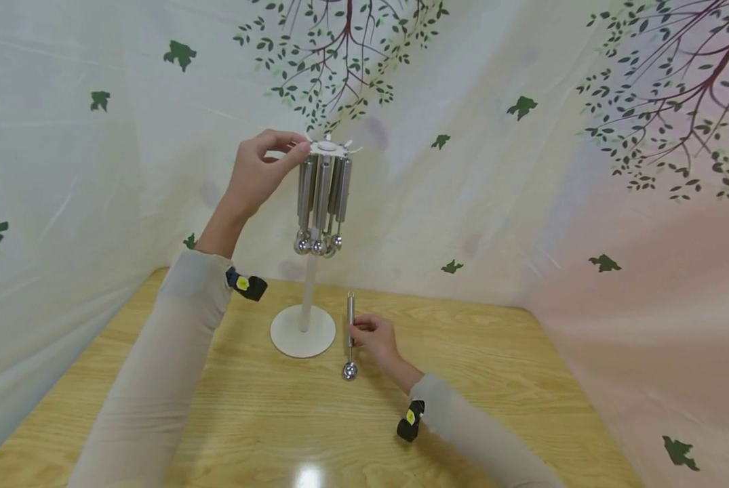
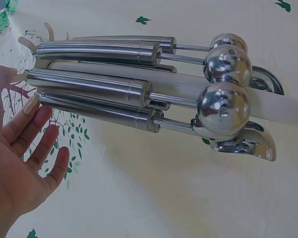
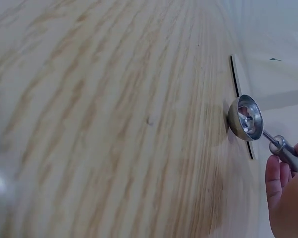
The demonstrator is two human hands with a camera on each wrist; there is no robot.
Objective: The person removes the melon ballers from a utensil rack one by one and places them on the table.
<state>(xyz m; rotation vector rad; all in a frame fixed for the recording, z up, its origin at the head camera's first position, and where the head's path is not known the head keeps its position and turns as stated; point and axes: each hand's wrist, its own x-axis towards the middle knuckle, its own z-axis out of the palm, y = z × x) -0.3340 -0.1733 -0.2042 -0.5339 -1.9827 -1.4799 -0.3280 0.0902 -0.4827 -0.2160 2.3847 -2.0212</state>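
Fingers of the right hand (image 1: 376, 337) pinch the handle of a steel scoop (image 1: 349, 371) (bowl end down; whether it touches the wooden table (image 1: 462, 379) I cannot tell), just right of a white stand (image 1: 303, 344). On the stand hang more steel utensils (image 1: 322, 196). The left hand (image 1: 257, 173) pinches its top edge, remaining fingers loosely spread. Behind rises a leaf-patterned cloth (image 1: 401, 210).

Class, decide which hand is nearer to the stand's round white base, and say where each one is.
Right. The right hand is beside the base, holding a metal scoop; the left hand is well above it, at the top of the stand.
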